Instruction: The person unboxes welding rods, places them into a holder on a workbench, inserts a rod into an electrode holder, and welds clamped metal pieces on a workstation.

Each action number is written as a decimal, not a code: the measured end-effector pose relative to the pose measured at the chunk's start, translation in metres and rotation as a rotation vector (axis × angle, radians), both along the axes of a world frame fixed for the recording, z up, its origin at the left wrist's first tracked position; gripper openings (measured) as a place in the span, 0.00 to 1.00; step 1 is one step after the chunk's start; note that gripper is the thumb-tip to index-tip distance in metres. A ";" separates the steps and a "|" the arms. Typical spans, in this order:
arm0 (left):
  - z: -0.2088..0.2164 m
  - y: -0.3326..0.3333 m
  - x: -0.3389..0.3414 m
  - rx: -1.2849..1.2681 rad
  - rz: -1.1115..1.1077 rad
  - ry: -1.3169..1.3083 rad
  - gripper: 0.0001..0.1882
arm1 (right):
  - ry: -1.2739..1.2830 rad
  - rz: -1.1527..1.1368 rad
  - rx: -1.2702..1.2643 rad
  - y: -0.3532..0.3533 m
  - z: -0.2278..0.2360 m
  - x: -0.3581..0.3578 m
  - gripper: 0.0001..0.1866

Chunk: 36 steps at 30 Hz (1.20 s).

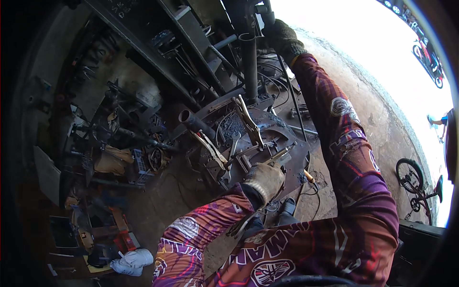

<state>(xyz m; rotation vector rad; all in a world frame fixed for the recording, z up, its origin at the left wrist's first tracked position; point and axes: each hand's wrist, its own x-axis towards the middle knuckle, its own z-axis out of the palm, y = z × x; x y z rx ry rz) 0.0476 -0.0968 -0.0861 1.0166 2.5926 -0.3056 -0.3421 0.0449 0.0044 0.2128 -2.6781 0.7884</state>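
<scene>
My left hand (266, 182), in a pale work glove, is closed low over a metal worktable (299, 160). It grips a pale metal handle (279, 156) that looks like locking pliers. Two more locking pliers stand up from the table: one pair (248, 121) farther back, another pair (211, 150) to the left. A wrench (234, 145) lies between them. My right hand (283, 39), in a knitted glove, reaches far up to a dark upright machine (248, 62). Its fingers curl beside a grey cylindrical part (267, 18); their exact hold is hidden.
A short open pipe (195, 123) leans at the table's left. Dark metal beams (191, 52) slant overhead. A wooden-handled tool (311, 179) with a cable hangs off the right edge. Scrap and boxes clutter the left floor; a bicycle (415, 186) stands at right.
</scene>
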 end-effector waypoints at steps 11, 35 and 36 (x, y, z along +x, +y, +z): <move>0.002 0.000 -0.008 -0.032 0.020 -0.019 0.15 | 0.115 0.468 -0.700 0.118 0.051 0.196 0.36; 0.015 0.006 -0.010 -0.065 -0.153 0.080 0.10 | -0.573 0.091 -1.674 0.148 -0.166 0.502 0.55; 0.014 0.005 -0.010 -0.065 -0.168 0.093 0.10 | -0.595 0.150 -1.658 0.149 -0.171 0.507 0.60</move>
